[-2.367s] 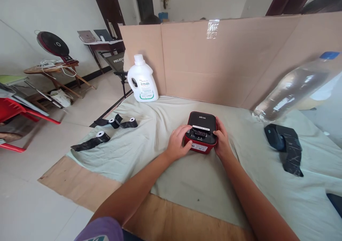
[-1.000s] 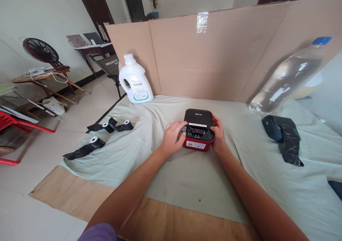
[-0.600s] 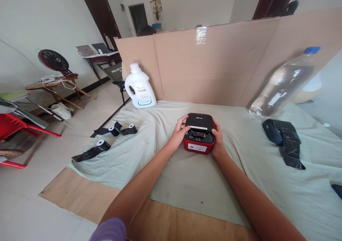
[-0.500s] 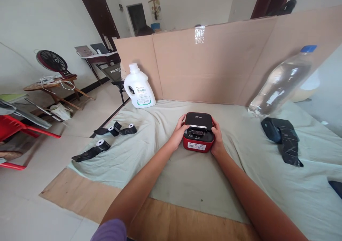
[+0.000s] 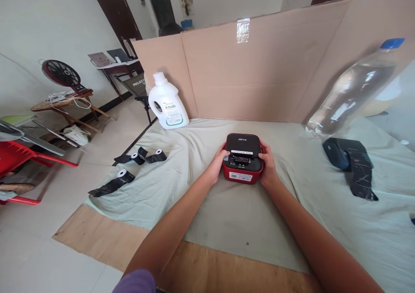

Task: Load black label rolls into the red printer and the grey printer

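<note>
left hand [image 5: 218,166] grip: clasps printer [image 5: 243,147] | right hand [image 5: 268,166] grip: clasps printer | white jug [image 5: 167,106] capped, contents hidden

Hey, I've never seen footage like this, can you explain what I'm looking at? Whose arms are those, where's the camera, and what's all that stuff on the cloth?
There is no machine here. The camera sits on a person's head and looks forward and down, so the two bare arms are the wearer's own. The left hand and right hand clasp the two sides of a small red and black label printer, which stands on a pale green cloth. To the left lie paper rolls in black wrapping, and behind them stands a white detergent jug. To the right, a clear bottle with a blue cap stands by the cardboard wall, with what looks like a dark computer mouse beside it.
</note>
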Available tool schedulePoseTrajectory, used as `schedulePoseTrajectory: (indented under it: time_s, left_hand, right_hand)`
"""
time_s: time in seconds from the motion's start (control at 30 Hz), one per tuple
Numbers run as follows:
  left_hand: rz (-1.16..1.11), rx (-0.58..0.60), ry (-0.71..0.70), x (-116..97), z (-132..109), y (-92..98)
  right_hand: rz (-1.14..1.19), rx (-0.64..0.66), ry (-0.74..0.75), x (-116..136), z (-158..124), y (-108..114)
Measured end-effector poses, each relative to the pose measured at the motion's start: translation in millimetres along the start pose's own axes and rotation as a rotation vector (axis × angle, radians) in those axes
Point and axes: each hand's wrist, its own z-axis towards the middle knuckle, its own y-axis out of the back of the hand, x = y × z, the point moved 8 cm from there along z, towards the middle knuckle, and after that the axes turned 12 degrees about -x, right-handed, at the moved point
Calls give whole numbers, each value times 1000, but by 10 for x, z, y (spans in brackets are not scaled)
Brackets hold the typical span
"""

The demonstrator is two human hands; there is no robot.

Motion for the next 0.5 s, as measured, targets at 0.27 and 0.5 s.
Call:
schedulePoseTrajectory:
  time_s: [0.27,0.5]
  left_hand:
    - [244,1,-356,-322,-70,17]
    - [472,117,-520,-488,-158,-89]
  right_hand:
    - [-194,91,92,116,61,19]
    - [-767,524,520,732,-150,-369]
